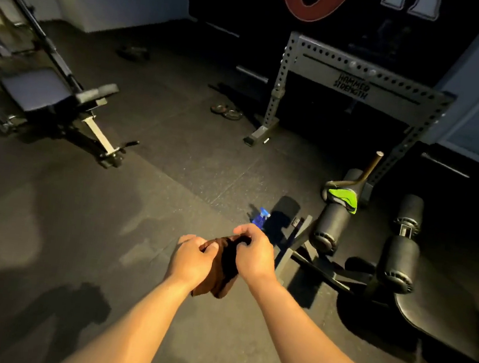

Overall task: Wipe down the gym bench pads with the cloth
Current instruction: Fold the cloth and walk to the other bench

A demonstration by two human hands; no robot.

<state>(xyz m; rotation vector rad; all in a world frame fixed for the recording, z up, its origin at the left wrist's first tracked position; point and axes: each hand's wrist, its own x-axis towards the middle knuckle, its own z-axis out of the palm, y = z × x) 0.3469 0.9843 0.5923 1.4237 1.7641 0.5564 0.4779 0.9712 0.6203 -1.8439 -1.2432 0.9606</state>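
We hold the brown cloth point(220, 265) between both hands at waist height, likely bunching or folding it before wiping. Left hand point(191, 258) pinches its left edge; right hand point(253, 254) curls over the top. Forearms reach forward, wrists bent down. Bench pad point(438, 323) lies low right, apart from us, not yet touched; blue spray bottle point(261, 215) on the floor beyond.

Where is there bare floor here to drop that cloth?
Widest: the floor between the left hand and the left bench. Also between that bench and the rack, short of the sandals. Crowded right: spray bottle, roller pads, seat pad.
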